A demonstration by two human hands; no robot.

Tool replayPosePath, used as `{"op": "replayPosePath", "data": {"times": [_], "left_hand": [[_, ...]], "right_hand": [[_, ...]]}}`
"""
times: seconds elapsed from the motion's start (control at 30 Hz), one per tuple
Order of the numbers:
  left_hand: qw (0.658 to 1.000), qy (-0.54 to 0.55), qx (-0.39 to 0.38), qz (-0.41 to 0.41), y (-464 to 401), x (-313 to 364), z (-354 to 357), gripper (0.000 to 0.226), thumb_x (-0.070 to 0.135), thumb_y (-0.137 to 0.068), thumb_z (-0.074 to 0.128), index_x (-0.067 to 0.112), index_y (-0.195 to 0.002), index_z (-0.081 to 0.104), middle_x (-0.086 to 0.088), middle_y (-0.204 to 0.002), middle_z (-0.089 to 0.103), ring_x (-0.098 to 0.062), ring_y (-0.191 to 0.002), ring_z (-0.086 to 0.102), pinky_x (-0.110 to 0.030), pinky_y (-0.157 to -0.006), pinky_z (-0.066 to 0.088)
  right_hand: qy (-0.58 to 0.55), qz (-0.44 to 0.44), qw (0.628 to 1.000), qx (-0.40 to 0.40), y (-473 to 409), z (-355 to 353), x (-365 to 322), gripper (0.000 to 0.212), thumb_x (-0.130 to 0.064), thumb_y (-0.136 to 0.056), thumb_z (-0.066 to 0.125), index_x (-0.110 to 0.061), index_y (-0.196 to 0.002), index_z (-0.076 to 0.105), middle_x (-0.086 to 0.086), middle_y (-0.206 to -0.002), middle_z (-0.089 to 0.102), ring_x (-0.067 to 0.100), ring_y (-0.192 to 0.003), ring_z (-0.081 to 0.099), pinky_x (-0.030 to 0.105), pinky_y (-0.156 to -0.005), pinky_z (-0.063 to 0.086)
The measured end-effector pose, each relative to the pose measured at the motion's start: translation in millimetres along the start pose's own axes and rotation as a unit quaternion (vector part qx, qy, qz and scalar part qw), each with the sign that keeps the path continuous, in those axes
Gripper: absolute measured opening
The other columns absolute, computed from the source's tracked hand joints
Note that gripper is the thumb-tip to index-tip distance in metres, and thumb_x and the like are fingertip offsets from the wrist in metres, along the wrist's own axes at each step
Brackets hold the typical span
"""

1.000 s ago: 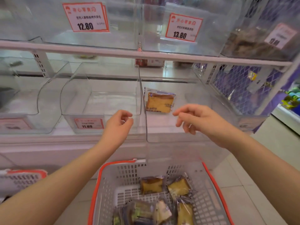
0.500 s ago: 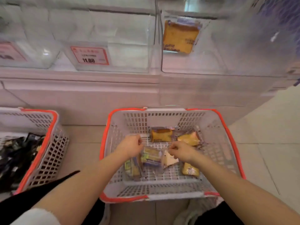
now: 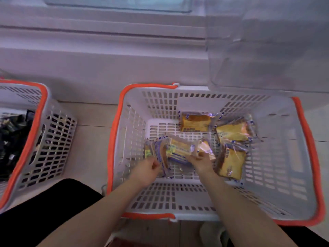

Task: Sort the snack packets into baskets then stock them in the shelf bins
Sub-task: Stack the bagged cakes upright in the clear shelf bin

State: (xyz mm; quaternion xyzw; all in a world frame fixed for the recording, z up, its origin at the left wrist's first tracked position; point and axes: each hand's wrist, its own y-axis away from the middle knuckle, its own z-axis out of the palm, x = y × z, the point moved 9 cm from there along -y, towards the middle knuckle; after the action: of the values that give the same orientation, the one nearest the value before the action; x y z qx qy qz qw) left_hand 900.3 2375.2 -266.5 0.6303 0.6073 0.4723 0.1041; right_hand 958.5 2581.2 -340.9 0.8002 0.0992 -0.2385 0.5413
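Even, soft indoor light, no hard shadows. Slight motion blur overall; wide-angle bowing at edges (strongest toward 9 and 3 o'clock). Pale glare at 12 o'clock.

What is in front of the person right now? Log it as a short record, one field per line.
setting: floor below a shelf front
main basket: white with orange rim, holds yellow cake packets
left hand: grips a bunch of packets
right hand: grips a packet
loose packets: three, at back, back right and right
second basket: at left, holds dark packets
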Motion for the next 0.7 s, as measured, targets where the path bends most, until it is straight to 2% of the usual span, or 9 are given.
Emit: {"op": "replayPosePath", "data": {"times": [0.1, 0.17, 0.23, 0.3, 0.4, 0.47, 0.5, 0.63, 0.7], "left_hand": [[0.999, 0.047, -0.001, 0.012, 4.4, 9.9, 0.4, 0.016, 0.014, -0.092, 0.051, 0.011, -0.102, 0.064, -0.011, -0.095, 0.069, -0.019, -0.079, 0.060, -0.024, -0.071, 0.046], [0.995, 0.096, 0.007, 0.003, 6.8, 15.3, -2.9, 0.016, 0.015, -0.093, 0.050, 0.011, -0.103, 0.063, -0.007, -0.093, 0.067, -0.017, -0.079, 0.059, -0.021, -0.069, 0.045], [0.973, 0.224, 0.034, -0.035, 9.2, 15.5, -9.3, 0.017, 0.017, -0.095, 0.048, 0.008, -0.102, 0.061, -0.004, -0.090, 0.064, -0.019, -0.083, 0.060, -0.024, -0.071, 0.050], [0.911, 0.399, 0.044, -0.096, 14.9, 13.4, -9.8, 0.022, 0.026, -0.096, 0.047, 0.009, -0.101, 0.060, -0.003, -0.089, 0.065, -0.016, -0.081, 0.062, -0.024, -0.063, 0.051], [0.825, 0.554, 0.010, -0.105, 20.5, 23.3, -3.7, 0.037, 0.046, -0.092, 0.046, 0.014, -0.098, 0.063, -0.004, -0.096, 0.070, -0.015, -0.082, 0.068, -0.025, -0.065, 0.052], [0.804, 0.587, -0.034, -0.085, 25.6, 39.3, 2.7, 0.050, 0.055, -0.085, 0.046, 0.014, -0.104, 0.065, -0.008, -0.099, 0.072, -0.019, -0.088, 0.069, -0.031, -0.074, 0.053], [0.802, 0.590, -0.054, -0.070, 29.5, 48.8, 6.1, 0.051, 0.056, -0.084, 0.047, 0.015, -0.109, 0.065, -0.007, -0.099, 0.073, -0.020, -0.089, 0.069, -0.035, -0.078, 0.051], [0.791, 0.608, -0.046, -0.051, 47.7, 68.4, 8.2, 0.030, 0.020, -0.089, 0.058, 0.004, -0.115, 0.058, -0.011, -0.094, 0.071, -0.020, -0.075, 0.070, -0.031, -0.056, 0.054], [0.790, 0.611, -0.029, -0.034, 57.4, 74.0, 4.0, 0.026, 0.011, -0.088, 0.059, 0.002, -0.113, 0.057, -0.012, -0.098, 0.069, -0.024, -0.083, 0.068, -0.036, -0.061, 0.057]], "right_hand": [[0.058, -0.023, 0.998, -0.010, 7.1, 13.4, -5.1, 0.035, -0.019, -0.081, 0.072, -0.002, -0.108, 0.057, 0.011, -0.102, 0.060, 0.029, -0.098, 0.059, 0.038, -0.079, 0.048], [0.124, -0.102, 0.987, 0.012, 18.0, 14.3, -26.4, 0.026, -0.018, -0.082, 0.067, -0.003, -0.102, 0.062, 0.014, -0.098, 0.065, 0.031, -0.093, 0.061, 0.033, -0.069, 0.044], [0.178, -0.220, 0.958, 0.039, 41.0, 10.2, -57.4, 0.017, -0.017, -0.082, 0.062, -0.006, -0.095, 0.056, 0.013, -0.091, 0.058, 0.027, -0.081, 0.054, 0.029, -0.059, 0.032], [0.263, -0.353, 0.894, 0.077, 79.3, 1.3, -87.9, 0.018, -0.017, -0.081, 0.062, -0.013, -0.094, 0.052, 0.005, -0.092, 0.052, 0.021, -0.082, 0.048, 0.026, -0.059, 0.032], [0.388, -0.533, 0.741, 0.129, 147.9, -7.6, -114.2, 0.043, -0.015, -0.058, 0.084, -0.013, -0.095, 0.062, 0.004, -0.101, 0.062, 0.022, -0.094, 0.058, 0.033, -0.071, 0.053], [0.427, -0.620, 0.643, 0.143, 184.1, -12.1, -111.7, 0.049, -0.010, -0.046, 0.088, -0.010, -0.090, 0.067, 0.007, -0.098, 0.067, 0.025, -0.092, 0.062, 0.032, -0.070, 0.055], [0.436, -0.641, 0.616, 0.139, 195.6, -14.7, -107.6, 0.050, -0.007, -0.045, 0.087, -0.011, -0.091, 0.066, 0.009, -0.098, 0.068, 0.027, -0.091, 0.064, 0.032, -0.069, 0.055], [0.437, -0.639, 0.619, 0.133, 217.8, -32.2, -96.2, 0.065, -0.004, -0.046, 0.083, -0.018, -0.100, 0.049, 0.010, -0.107, 0.067, 0.029, -0.098, 0.064, 0.035, -0.077, 0.052], [0.380, -0.586, 0.701, 0.145, 216.3, -51.5, -91.8, 0.071, 0.001, -0.048, 0.079, -0.019, -0.110, 0.052, 0.007, -0.119, 0.061, 0.029, -0.110, 0.058, 0.037, -0.090, 0.048]]}}
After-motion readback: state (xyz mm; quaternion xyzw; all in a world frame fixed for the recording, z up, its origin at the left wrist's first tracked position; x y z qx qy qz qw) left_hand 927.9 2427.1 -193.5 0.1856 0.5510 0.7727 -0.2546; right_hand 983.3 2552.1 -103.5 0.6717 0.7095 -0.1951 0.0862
